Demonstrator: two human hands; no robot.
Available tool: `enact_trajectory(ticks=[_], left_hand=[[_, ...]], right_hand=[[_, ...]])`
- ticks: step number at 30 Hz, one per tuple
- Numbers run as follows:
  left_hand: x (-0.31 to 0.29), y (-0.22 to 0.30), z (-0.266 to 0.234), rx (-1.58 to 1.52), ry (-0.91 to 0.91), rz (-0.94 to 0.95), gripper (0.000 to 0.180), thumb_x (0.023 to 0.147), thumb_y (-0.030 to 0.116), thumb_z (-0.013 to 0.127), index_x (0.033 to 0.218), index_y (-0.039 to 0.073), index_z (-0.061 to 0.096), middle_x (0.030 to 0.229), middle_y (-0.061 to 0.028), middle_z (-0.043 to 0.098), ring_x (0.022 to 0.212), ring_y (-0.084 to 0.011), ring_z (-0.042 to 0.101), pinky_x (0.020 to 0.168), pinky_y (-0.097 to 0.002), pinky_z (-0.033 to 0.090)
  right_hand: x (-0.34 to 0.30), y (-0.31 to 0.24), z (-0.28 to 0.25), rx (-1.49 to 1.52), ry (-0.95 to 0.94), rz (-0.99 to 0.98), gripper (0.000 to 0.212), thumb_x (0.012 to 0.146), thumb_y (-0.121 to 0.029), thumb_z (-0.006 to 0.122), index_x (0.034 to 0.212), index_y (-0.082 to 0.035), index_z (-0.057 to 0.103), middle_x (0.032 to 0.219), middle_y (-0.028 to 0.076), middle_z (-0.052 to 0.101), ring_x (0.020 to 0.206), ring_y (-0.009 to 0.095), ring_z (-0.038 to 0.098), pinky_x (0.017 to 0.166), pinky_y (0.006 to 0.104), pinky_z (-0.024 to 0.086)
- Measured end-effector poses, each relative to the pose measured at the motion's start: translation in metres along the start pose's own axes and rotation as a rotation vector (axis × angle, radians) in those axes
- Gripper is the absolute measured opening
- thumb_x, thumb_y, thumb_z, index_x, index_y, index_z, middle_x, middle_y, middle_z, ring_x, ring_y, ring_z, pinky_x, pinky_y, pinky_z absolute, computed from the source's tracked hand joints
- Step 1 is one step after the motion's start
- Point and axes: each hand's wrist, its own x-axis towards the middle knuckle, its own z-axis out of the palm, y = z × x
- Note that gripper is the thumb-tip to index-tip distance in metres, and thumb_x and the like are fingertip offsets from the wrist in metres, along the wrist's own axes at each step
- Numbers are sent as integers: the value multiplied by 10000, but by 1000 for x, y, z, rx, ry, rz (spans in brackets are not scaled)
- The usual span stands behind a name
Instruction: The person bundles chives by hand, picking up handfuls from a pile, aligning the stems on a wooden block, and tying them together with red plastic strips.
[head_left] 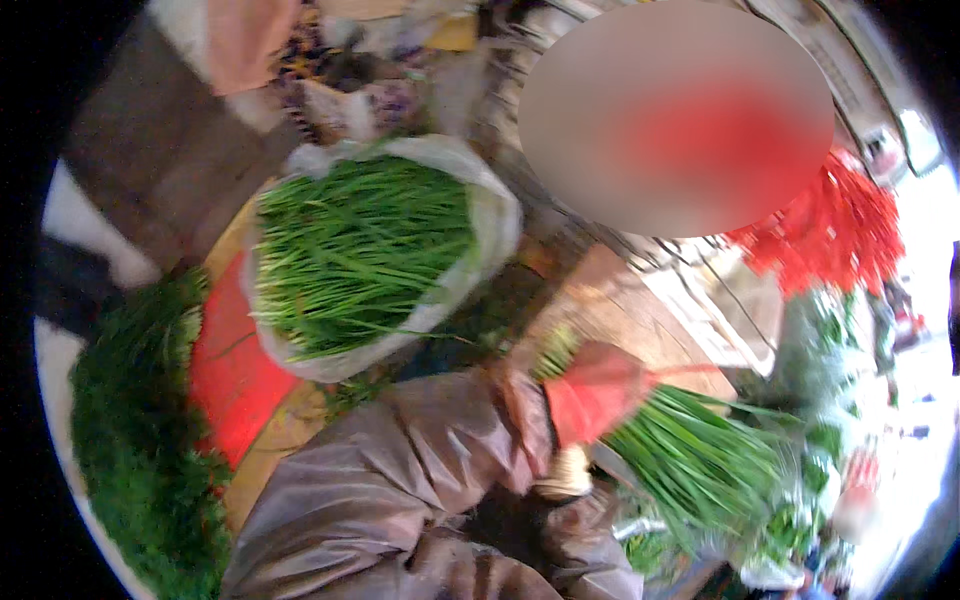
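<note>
My left hand (598,393), in a red glove below a brown shiny sleeve, closes around a bunch of garlic chives (700,460). The long green leaves fan out to the right of the glove, while the paler stem ends show on its upper left. Under my left wrist, a pale tan patch shows at the end of my right sleeve (597,545). It may be part of my right hand, but its fingers are hidden. A larger heap of garlic chives (365,250) lies in a white plastic bag (497,215) ahead and to the left.
Feathery dark greens (140,450) are piled at the left, beside a red surface (235,370). A brown board (620,310) and white crate (755,320) stand beyond my hands. Red plastic strips (840,225) hang at the right, above bagged greens (825,440). A blurred oval covers the upper right.
</note>
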Motion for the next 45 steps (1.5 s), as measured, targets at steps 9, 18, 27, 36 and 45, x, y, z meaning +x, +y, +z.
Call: enact_trajectory(ticks=[9,18,27,36,45], left_hand=[[-7,-26,-11,495,-132,-249,385,870,351,494,629,109,672,630,-115,640,614,-327,626,627,-443,473],[-27,13,-52,719,-391,-83,800,788,507,595,1343,-24,371,1375,-197,403,1267,-328,405,1077,-494,248],[-52,-12,-28,1018,-243,83,667,786,271,583,1337,-39,370,1287,-168,445,1191,-300,440,1018,-405,348],[-15,11,-33,1007,-621,-199,1043,607,498,755,1368,-51,301,1271,-163,482,1224,-282,426,1036,-407,319],[-32,5,-22,808,-432,-237,974,570,451,813,1297,-36,384,1126,-139,567,1094,-271,523,980,-412,368]], right_hand=[[46,-155,17,-1366,-153,-569,282,805,-57,608,1083,-98,631,915,161,665,796,282,662,673,357,535],[106,-132,-63,-1352,-528,-350,165,853,-192,581,896,-51,654,906,105,645,841,292,599,748,401,471],[105,-71,-31,178,231,-45,211,919,-159,559,918,42,622,668,36,585,612,119,511,590,248,412],[100,-83,-39,128,242,-197,197,900,-187,615,880,8,637,678,48,593,622,130,525,587,239,409],[60,-102,-17,-47,136,-215,275,918,-267,587,797,-21,586,652,4,520,566,84,416,523,224,317]])
